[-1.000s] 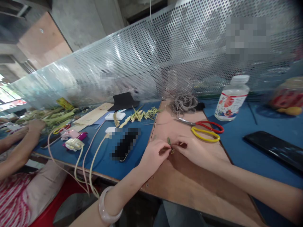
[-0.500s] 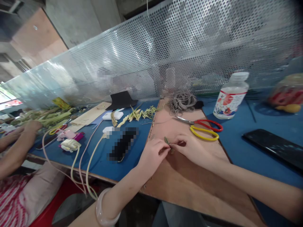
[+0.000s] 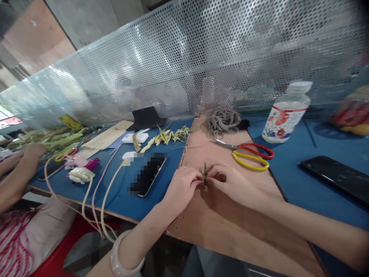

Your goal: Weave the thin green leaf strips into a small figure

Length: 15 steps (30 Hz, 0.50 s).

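Observation:
A small green plant-like piece [image 3: 205, 175] stands upright between my two hands, above the pinkish-brown board [image 3: 219, 215]. My left hand [image 3: 184, 184] pinches it from the left with thumb and forefinger. From the right, my right hand [image 3: 226, 179] grips the same piece, its fingertips meeting those of the left. Its lower end shows as a pale stub below the fingers. Just beyond my right hand lie scissors [image 3: 242, 151] with one red and one yellow handle. Behind them on the board is a tangled bundle of grey cord [image 3: 223, 121].
A clear bottle [image 3: 286, 111] with a floral label and a black phone [image 3: 331, 175] are at right. Left on the blue table are another phone [image 3: 151, 175], a braided green-yellow strand [image 3: 164, 137] and cables [image 3: 105, 192]. A co-worker's arm [image 3: 21, 173] reaches over plant-like strips. A perforated metal screen [image 3: 161, 73] rises behind.
The small green piece has turned from tilted to upright between my fingertips. My right hand's fingers have shifted slightly around it. The view has moved a little.

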Motion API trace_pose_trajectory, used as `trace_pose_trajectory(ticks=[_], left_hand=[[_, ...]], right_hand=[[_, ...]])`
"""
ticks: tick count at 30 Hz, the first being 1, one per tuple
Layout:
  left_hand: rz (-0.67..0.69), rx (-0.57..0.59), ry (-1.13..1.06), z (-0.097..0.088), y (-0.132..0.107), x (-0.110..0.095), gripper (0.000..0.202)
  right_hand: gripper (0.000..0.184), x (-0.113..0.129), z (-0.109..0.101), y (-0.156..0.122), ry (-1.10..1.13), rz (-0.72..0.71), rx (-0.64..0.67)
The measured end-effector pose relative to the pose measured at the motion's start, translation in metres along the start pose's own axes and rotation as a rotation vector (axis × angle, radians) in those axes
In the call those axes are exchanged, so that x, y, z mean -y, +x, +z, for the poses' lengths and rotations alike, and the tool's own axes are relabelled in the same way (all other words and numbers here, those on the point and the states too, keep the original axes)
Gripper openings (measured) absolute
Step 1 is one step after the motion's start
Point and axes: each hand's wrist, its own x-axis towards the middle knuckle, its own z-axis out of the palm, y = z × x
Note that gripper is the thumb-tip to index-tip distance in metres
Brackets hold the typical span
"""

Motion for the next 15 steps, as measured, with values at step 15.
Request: trace_pose_trajectory(ticks=[15], left_hand=[[-0.074,0.048,0.028,-0.0038,-0.0033,-0.0103,0.01]], right_hand=[[0.013,0.0086,-0.0009,-0.0028,-0.117,0.063,-0.037]])
